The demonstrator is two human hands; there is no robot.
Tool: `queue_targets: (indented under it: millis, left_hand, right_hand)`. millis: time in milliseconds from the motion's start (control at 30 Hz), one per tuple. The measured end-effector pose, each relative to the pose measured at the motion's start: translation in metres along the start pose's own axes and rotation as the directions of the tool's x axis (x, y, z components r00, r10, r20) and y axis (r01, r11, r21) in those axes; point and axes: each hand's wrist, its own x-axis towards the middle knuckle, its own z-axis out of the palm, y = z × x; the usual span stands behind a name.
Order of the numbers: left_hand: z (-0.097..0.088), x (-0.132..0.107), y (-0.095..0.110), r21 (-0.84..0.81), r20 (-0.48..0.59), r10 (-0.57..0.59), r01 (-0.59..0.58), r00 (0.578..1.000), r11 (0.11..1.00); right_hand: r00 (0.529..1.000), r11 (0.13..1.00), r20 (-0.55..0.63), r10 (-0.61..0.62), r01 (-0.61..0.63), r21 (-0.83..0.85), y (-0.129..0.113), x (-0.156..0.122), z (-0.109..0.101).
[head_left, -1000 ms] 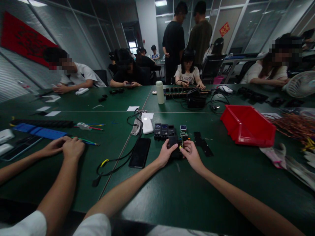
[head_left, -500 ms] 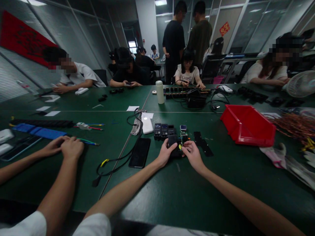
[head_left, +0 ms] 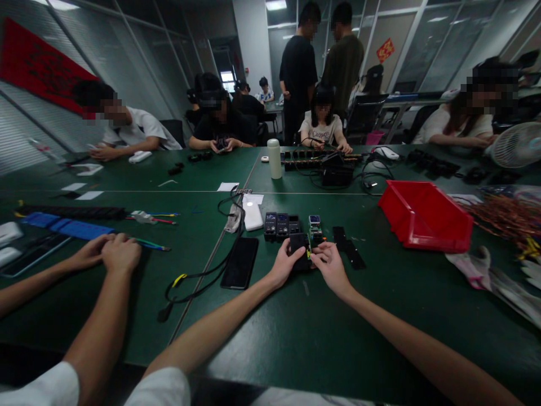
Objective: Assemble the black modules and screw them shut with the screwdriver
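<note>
One black case is clamped between the thumb and fingers of the left hand, in from the near edge of the table. The thumb lies on its near face. Fingertips of the right hand gather at a yellow-green part by the case's right side; whether they pinch or only touch it, I cannot tell. Left of the grip lies a phone, right of it black plates. Just beyond the case stand three black units and a board with a small screen. Farther out, a red bin sits toward the table's right edge and a bottle nearer the far edge.
</note>
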Motion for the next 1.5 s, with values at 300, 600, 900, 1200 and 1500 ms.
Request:
queue_targets:
  millis: [300, 600, 900, 1200, 1500]
  left_hand:
    - [0.0018, -0.0012, 0.0024, 0.014, 0.001, 0.004, -0.004, 1.000, 1.000]
    - [0.0004, -0.0013, 0.0022, -0.002, 0.014, -0.003, 0.003, 1.000, 1.000]
    - [-0.0014, -0.0007, 0.0000, -0.015, 0.023, -0.009, 0.010, 1.000, 1.000]
    - [-0.0016, 0.0007, -0.0017, -0.005, 0.009, 0.001, -0.001, 1.000, 1.000]
    - [-0.0006, -0.0003, 0.0002, -0.033, 0.042, -0.007, 0.009, 0.999, 0.999]
  right_hand:
    - [1.000, 1.000, 0.018, 0.008, -0.008, -0.007, 0.0003, 0.0001, -0.0006]
    - [0.997, 0.993, 0.068, -0.022, 0.030, -0.116, -0.0009, 0.0001, -0.0015]
    - [0.995, 0.989, 0.102, -0.013, 0.028, -0.144, -0.0049, -0.0011, -0.0030]
    - [0.994, 0.992, 0.111, -0.007, 0.021, -0.126, -0.0010, -0.0001, -0.0035]
    - [0.992, 0.990, 0.123, -0.005, 0.022, -0.142, -0.0023, -0.0002, -0.0040]
